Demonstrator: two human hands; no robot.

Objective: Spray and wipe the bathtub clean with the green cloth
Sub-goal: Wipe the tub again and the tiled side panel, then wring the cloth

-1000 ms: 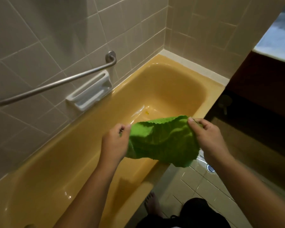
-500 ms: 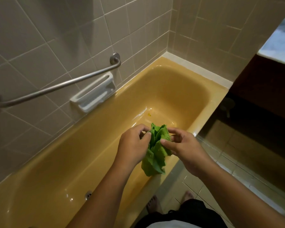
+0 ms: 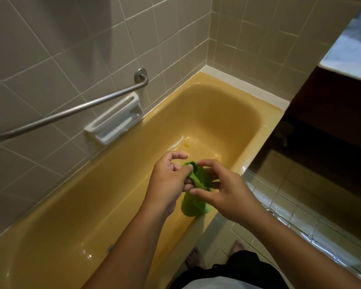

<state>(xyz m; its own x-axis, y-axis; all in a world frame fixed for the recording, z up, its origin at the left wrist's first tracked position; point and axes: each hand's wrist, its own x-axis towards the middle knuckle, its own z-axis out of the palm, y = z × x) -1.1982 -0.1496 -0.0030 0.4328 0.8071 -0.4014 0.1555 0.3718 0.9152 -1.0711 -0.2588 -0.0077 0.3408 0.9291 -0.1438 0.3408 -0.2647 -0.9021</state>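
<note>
As the cloth (image 3: 194, 200) hangs over the tub's (image 3: 258, 142) near edge, your left hand (image 3: 168, 181) and right hand (image 3: 224, 191) pinch it. Bunching it likely forms a wiping pad.

We can read no text, label, brand, number or sign anywhere here; nothing we see carries lettering, and no surface shows markings we could make out.

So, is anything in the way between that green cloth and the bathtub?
Nothing visible. The left hand and right hand hold the cloth bunched above the bathtub; its inside lies open below.
</note>
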